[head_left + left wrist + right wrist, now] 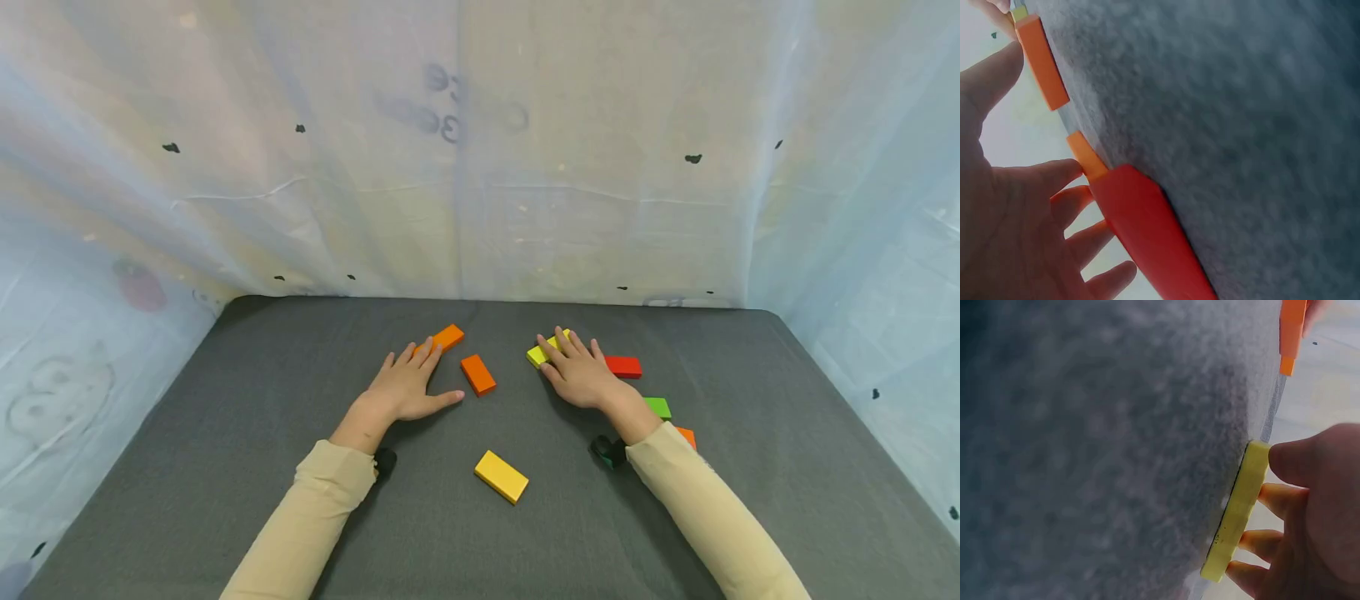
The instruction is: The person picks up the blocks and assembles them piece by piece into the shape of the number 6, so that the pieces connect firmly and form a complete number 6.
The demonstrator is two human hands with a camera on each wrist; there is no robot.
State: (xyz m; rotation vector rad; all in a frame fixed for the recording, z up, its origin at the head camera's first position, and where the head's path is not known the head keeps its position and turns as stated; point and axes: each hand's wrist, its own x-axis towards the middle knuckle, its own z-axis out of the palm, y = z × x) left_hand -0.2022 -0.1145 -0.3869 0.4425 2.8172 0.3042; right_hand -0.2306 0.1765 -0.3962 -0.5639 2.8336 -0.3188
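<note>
My left hand (401, 392) is spread with straight fingers, the fingertips at the near end of an orange block (450, 337). In the left wrist view a red block (1147, 231) lies along those fingers; the hand hides it in the head view. A second orange block (478, 375) rests just beyond the thumb tip, apart from it. My right hand (583, 379) lies palm down with fingers extended over a lime-yellow block (537, 357). In the right wrist view the fingertips meet the side of that lime-yellow block (1238, 509).
A golden-yellow block (501, 477) lies between the forearms. Beside the right hand and wrist are a red block (624, 367), a green block (658, 407) and an orange block (687, 437), partly covered. A translucent curtain (600, 208) surrounds the grey table (262, 467).
</note>
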